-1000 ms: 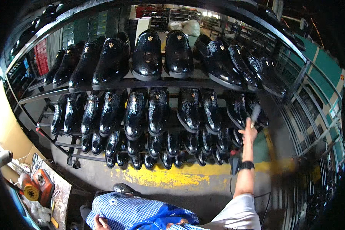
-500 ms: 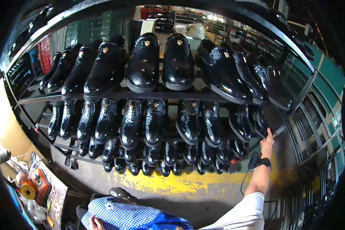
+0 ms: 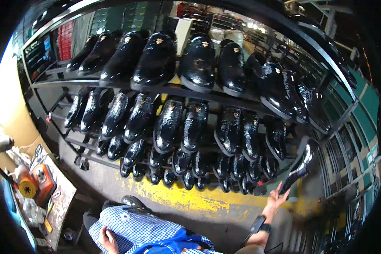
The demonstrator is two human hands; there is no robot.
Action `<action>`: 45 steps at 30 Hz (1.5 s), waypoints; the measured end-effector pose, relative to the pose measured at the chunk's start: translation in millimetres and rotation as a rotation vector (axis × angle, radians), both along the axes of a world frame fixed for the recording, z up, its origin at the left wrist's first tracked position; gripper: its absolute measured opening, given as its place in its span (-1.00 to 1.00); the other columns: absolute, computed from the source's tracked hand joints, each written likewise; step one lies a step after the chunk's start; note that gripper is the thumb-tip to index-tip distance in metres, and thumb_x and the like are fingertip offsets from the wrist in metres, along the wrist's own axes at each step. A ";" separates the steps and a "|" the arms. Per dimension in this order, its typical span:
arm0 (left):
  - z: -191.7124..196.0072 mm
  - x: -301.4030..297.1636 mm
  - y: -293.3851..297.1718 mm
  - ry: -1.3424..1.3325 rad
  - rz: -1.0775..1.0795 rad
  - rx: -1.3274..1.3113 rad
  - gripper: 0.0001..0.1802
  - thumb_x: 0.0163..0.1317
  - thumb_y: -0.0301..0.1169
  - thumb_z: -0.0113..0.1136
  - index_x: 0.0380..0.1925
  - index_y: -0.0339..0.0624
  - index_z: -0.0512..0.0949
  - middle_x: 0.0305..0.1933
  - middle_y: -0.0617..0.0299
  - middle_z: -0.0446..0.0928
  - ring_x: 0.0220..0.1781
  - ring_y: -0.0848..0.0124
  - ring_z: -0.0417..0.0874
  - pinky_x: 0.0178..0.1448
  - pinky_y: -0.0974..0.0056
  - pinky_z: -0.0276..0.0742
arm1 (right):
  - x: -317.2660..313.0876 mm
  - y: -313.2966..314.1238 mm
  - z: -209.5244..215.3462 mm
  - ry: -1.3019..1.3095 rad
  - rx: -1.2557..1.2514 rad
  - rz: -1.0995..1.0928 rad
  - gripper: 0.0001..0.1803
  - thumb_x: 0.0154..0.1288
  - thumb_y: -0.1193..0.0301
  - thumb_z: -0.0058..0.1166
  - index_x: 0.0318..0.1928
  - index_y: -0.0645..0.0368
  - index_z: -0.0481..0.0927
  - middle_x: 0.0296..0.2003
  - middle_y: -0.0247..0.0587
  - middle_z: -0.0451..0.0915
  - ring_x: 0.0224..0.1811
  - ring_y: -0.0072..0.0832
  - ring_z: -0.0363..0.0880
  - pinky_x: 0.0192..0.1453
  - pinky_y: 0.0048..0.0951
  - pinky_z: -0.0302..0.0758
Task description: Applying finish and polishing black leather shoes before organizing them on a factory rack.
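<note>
Off the right edge of the rack (image 3: pixel 48 83), the shoe (image 3: pixel 301 164) is partly blurred; exactly where the right hand (image 3: pixel 276 199) meets it is unclear. The picture's lower edge cuts off the left hand (image 3: pixel 109 240). On the rack's 2 lowest tiers, heels are hidden. Beyond the left edge of the worktop (image 3: pixel 65 192), a blue object (image 3: pixel 11 202) fades into darkness.

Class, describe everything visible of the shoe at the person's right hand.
The glossy black shoe looks like patent leather, with bright white highlights along its surface. It is tilted, slanting from upper right down to lower left, off the shoe rack and near the rack's right end. Its lower end meets the right hand's grip. Blur hides finer details.
</note>
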State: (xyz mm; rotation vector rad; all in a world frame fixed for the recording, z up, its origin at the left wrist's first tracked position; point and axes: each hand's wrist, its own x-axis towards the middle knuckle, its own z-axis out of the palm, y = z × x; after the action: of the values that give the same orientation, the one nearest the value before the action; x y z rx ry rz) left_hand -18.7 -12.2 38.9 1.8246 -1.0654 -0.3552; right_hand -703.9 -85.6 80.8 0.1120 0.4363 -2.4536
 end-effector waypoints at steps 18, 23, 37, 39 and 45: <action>-11.9 10.0 35.5 0.239 0.031 -0.115 -0.81 0.25 -0.62 -0.05 -0.18 -0.29 0.51 -0.47 0.20 0.56 -0.46 0.48 0.61 -0.36 0.41 0.53 | 379.5 -43.9 50.8 0.236 0.737 1.371 -0.66 0.24 -0.01 0.02 -0.48 -0.08 0.43 -0.85 -0.54 0.07 -0.89 -0.63 -0.04 -0.74 -0.55 -0.02; -3.4 10.0 39.5 0.143 0.050 -0.112 -0.81 0.23 -0.60 -0.04 -0.21 -0.31 0.55 -0.50 0.19 0.56 -0.50 0.48 0.62 -0.37 0.42 0.52 | 427.7 -46.8 54.1 0.330 0.909 1.442 -0.65 0.16 -0.10 0.08 -0.48 -0.18 0.39 -0.90 -0.53 -0.02 -0.85 -0.59 0.04 -0.69 -0.52 0.03; 68.0 57.0 19.7 1.185 0.129 -0.218 -0.32 0.29 0.04 -0.09 0.29 -0.09 0.13 0.12 -0.02 0.44 -0.17 0.26 0.64 -0.34 0.23 0.68 | 451.5 -45.2 25.3 0.415 0.625 1.619 -0.84 0.24 0.29 0.10 -0.25 -0.04 0.40 -0.66 -0.46 0.34 -0.90 -0.68 0.00 -0.78 -0.60 0.04; 84.1 67.5 17.1 1.297 0.059 -0.226 -0.22 0.24 0.20 -0.19 0.33 -0.04 0.07 0.19 -0.01 0.38 -0.05 0.21 0.61 -0.25 0.15 0.68 | 457.5 -44.9 28.2 0.504 0.540 1.682 -0.79 0.23 0.33 0.10 -0.14 0.03 0.44 -0.62 -0.44 0.39 -0.90 -0.69 0.00 -0.78 -0.61 0.04; 106.8 78.9 34.5 1.296 -0.063 -0.321 -0.36 0.23 -0.01 0.02 0.24 -0.04 0.24 0.15 0.21 0.40 0.13 0.39 0.46 0.19 0.28 0.37 | 479.6 -43.6 36.2 0.729 0.296 1.722 -0.22 -0.14 0.65 0.20 0.22 0.23 0.29 -0.06 -0.19 0.52 -0.37 -0.55 0.55 -0.38 -0.60 0.49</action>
State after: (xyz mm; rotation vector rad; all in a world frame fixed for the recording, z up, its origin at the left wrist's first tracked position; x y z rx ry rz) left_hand 60.2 22.3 145.7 0.9095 -0.2152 -1.1216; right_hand -224.3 -129.2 116.9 -0.7429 0.7372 -0.6458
